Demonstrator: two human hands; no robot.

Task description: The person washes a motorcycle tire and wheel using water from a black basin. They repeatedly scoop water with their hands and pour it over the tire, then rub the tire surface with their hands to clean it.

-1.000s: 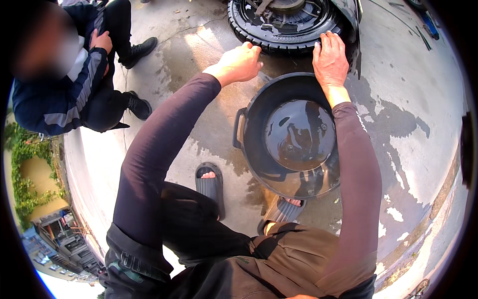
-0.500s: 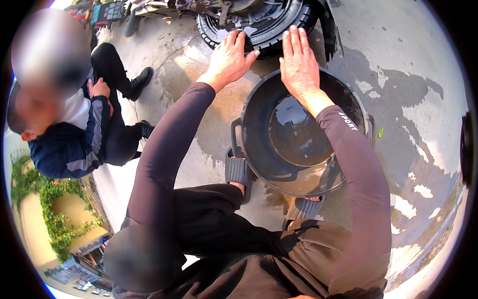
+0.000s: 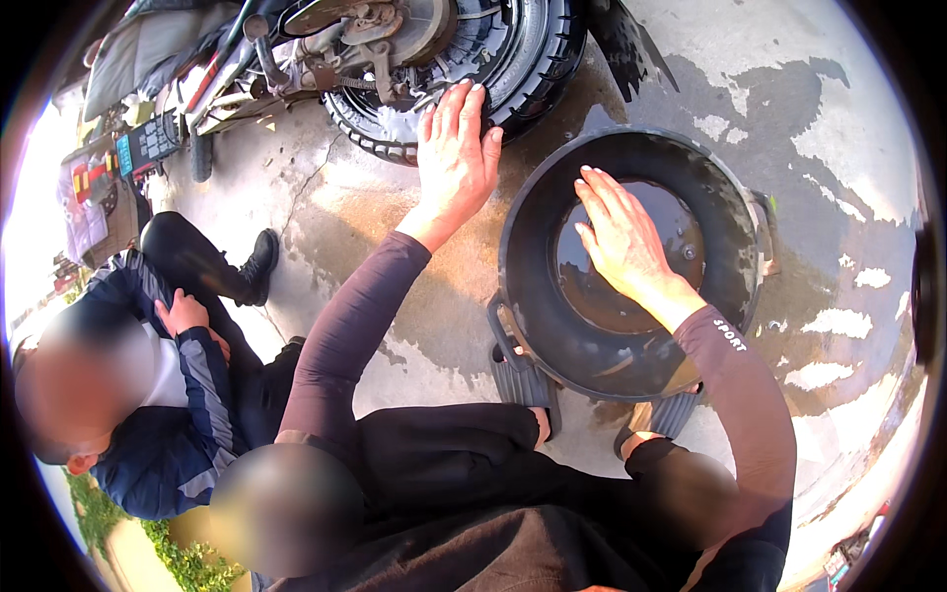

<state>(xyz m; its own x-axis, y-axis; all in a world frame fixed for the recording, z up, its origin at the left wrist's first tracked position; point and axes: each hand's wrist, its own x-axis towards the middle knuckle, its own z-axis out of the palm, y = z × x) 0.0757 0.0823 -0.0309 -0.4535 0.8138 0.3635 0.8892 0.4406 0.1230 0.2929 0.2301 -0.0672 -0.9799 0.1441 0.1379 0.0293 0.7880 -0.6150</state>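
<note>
My left hand (image 3: 459, 163) is open, its fingers stretched upward over the lower side of a black knobbly tyre (image 3: 541, 91). Whether its fingertips touch the wheel I cannot tell. Wet patches and whitish suds show on the wheel near those fingers. Over a large black tub (image 3: 725, 183), my right hand (image 3: 631, 232) is open too, fingers straight and nothing in it. Shallow dark water (image 3: 681, 247) lies in the tub's bottom, below that hand. The tub stands on the ground in front of my feet, with a side handle (image 3: 505, 331) at its left.
At the left a person in a dark jacket (image 3: 212, 395) sits with hands together near the knees. Metal vehicle parts (image 3: 395, 39) reach left from the wheel. A black flap (image 3: 631, 49) hangs right of the tyre. The concrete (image 3: 838, 128) has wet patches.
My right hand has left the tyre's edge and come down over the tub. My left hand stays by the wheel. The view has shifted, showing more of the vehicle.
</note>
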